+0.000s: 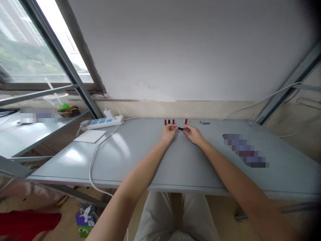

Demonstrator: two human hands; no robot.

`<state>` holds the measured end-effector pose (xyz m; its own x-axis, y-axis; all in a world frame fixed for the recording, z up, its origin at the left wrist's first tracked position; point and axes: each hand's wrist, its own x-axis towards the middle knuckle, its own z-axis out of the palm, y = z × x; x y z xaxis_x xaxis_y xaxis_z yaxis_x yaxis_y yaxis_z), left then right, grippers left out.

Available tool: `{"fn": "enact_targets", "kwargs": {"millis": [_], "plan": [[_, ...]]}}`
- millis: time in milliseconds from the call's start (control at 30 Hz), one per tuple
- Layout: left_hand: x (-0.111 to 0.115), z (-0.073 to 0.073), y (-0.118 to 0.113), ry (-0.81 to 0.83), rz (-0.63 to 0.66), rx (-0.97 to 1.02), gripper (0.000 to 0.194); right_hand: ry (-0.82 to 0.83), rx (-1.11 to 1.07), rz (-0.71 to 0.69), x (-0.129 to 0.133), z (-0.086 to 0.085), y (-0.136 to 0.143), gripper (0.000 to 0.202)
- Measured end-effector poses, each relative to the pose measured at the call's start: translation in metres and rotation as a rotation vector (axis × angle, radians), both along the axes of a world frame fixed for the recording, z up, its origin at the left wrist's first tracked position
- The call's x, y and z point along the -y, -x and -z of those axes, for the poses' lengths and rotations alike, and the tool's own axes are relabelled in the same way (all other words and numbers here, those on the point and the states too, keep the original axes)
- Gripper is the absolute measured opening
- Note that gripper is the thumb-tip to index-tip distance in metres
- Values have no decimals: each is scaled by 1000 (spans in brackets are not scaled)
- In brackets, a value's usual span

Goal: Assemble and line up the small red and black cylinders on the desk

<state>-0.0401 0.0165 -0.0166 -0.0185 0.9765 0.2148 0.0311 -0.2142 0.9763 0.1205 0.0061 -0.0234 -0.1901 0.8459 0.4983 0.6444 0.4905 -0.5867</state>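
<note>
A slim black cylinder is held level just above the grey table, one end in each hand. My left hand pinches its left end, where a bit of red shows by the fingertips. At the other end, the fingers of my right hand are closed on it. Beyond my left hand stand a red cylinder, a short black cylinder and another red cylinder. A third red cylinder is behind my right hand, slightly tilted. What kind of cylinders these are, I cannot tell.
Several small metal pieces lie in a row at the back right. A blurred-out flat object is on the right. On the left are a power strip, a white flat square and a white cable hanging over the front edge.
</note>
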Motion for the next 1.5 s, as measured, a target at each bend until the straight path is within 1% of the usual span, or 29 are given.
{"fn": "enact_targets", "kwargs": {"millis": [67,133,200,267,400,467,600,767,833,900,1000,1067,1133,1233,1300,1367,1500], "plan": [[-1,2,-1,-11,15,7,8,-80,125,16,1,-4,0,14],[-2,4,-1,-16,33,13,9,-123,225,53,1,-7,2,13],[-2,5,-1,-23,41,16,11,-100,293,111,-2,-10,5,13],[-2,5,-1,-21,20,24,12,-18,314,172,-8,-13,10,13],[-3,1,1,5,-87,61,6,219,213,279,-24,-15,21,9],[-3,-1,3,24,-136,56,4,295,123,298,-33,-13,25,6],[-5,-2,8,48,-181,36,6,321,8,329,-48,-5,33,5],[-7,1,10,51,-189,3,9,281,26,385,-60,5,40,5],[-9,4,9,55,-180,-14,10,246,50,405,-63,8,41,3],[-10,7,9,51,-139,-72,11,231,69,415,-66,10,41,4],[-9,11,9,-2,-17,-276,9,253,94,415,-68,10,40,7],[-6,12,10,-71,62,-437,9,257,114,388,-67,9,38,9],[-2,12,10,-133,107,-551,11,231,136,329,-65,8,34,11],[3,9,10,-169,126,-614,13,183,147,259,-57,5,21,13],[5,7,10,-170,135,-627,14,172,150,264,-50,4,9,9],[5,6,9,-172,139,-641,15,158,189,319,-44,3,-5,14],[5,6,9,-176,149,-655,15,188,178,513,-41,8,-28,12]]}}
